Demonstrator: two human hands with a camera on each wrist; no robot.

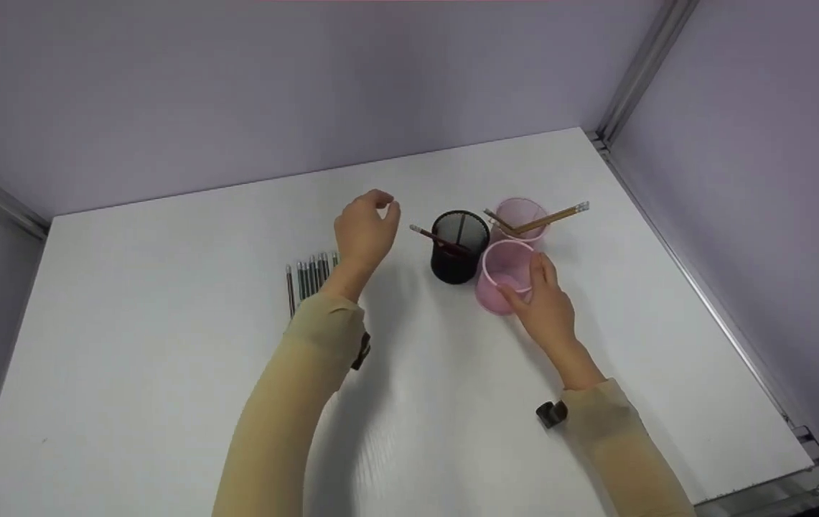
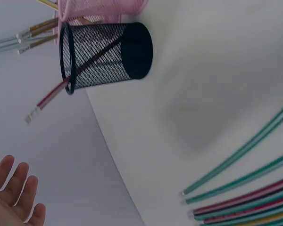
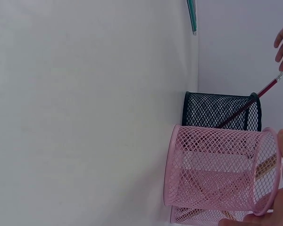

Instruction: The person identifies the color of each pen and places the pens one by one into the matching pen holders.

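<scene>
Steadying the near pink cup while the free hand hovers by the black one

The right hand (image 1: 549, 309) has its fingers (image 1: 544, 273) curved round the rim and wall of the near pink mesh cup (image 1: 502, 283), which stands on the white counter (image 1: 165, 359) touching the black mesh cup (image 1: 459, 246). The left hand (image 1: 366, 230) hangs above the counter with loosely curled fingers (image 2: 16, 188), holding nothing. It is just left of the black cup, where a red pencil (image 1: 438, 240) leans out over the rim. To do this well, I judge the right hand should keep its grip light and low so the cup stays upright. Behind stands a second pink cup (image 1: 520, 215) with tan pencils (image 1: 549, 217). A row of loose pencils (image 1: 309, 276) lies by the left wrist.
</scene>
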